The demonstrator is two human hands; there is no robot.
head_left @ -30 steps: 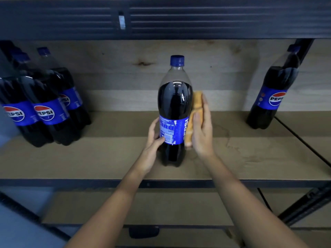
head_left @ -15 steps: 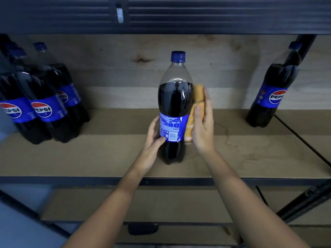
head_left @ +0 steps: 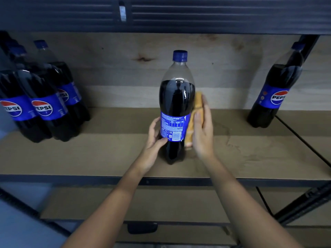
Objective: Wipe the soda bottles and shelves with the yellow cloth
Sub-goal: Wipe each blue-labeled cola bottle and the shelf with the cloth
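Center frame, soda bottle (head_left: pixel 176 104) stands upright on the wooden shelf (head_left: pixel 111 154), blue cap on, back of label w/ barcode facing me. My left hand (head_left: pixel 154 147) grips its lower left side: thumb curled onto the label edge, fingers wrap round behind and are hidden by the bottle. My right hand (head_left: pixel 201 129) presses the yellow cloth (head_left: pixel 194 119) flat against the bottle's right side, fingers straight and together; thumb mostly hidden behind cloth, so can't tell if it pinches it. Cloth is wedged btwn palm and bottle, only a narrow strip visible, lower end peeks out below the fingers.

Left of frame, a cluster of Pepsi bottles (head_left: pixel 43 104) stands on the same shelf, leftmost one cut off by the frame edge, rear ones only show caps; exact count unclear. Right of frame, a single Pepsi bottle (head_left: pixel 274 93) stands near the dark upright post (head_left: pixel 309 45), cap partly blurred into it. Faint stain marks on shelf right of center. Lower shelf (head_left: pixel 161 204) visible below, a small dark object (head_left: pixel 142 228) at its front edge, can't make out what.
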